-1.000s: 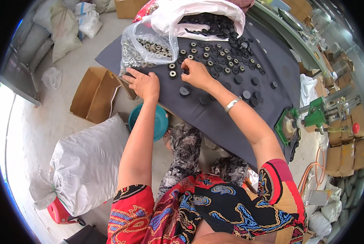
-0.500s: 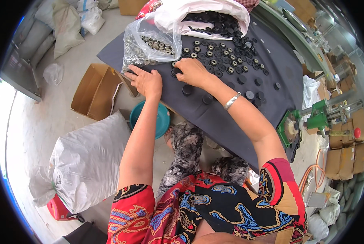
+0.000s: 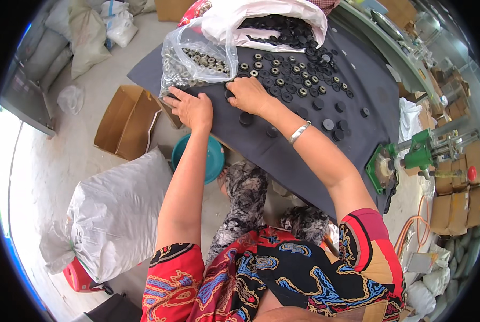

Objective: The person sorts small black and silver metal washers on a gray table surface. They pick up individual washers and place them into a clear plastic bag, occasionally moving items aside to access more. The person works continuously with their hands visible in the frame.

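Holding the black disc (image 3: 228,94) softly by its rim should keep it from tipping. It sits on the dark surface (image 3: 283,155), near the clear bag (image 3: 174,47). The right hand (image 3: 248,96) has bent fingers at it, but I cannot tell if they grip. The left hand (image 3: 195,111) is apart, fingers spread near the bag. The disc looks round and dark, partly hidden.

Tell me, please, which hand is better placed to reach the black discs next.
Probably the right hand: it is nearer the black discs, whereas the left hand lies by the clear bag.
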A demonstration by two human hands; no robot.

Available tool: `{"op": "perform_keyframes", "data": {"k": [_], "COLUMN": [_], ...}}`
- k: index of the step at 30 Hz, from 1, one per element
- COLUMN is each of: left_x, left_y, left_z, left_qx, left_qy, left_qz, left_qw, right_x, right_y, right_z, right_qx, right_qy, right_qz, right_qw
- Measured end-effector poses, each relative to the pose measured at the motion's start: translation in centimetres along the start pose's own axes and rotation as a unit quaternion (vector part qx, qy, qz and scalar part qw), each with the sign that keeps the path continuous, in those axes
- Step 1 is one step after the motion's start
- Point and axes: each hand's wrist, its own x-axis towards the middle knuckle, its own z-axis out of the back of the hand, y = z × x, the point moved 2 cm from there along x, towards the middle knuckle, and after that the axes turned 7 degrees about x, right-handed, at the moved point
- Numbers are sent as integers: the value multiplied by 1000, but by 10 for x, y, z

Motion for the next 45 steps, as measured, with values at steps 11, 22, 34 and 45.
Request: {"op": "perform_keyframes", "data": {"k": [11, 22, 34, 45], "left_x": [0, -3, 2, -1], "left_y": [2, -2, 3, -1], "left_z": [0, 2, 0, -2], "left_qx": [-3, 6, -2, 24], "left_qy": [-1, -2, 7, -17], "left_qz": [0, -10, 7, -13], "left_qw": [1000, 1000, 1000, 999], "right_x": [-17, -1, -16, -45], "right_y": [13, 0, -3, -6], "right_z": [13, -4, 19, 42], "right_qx": [-20, 20, 118, 175], "right_qy": [85, -5, 40, -21], "right_qz": [-8, -30, -5, -92], "right_qw": [996, 999, 992, 980]}}
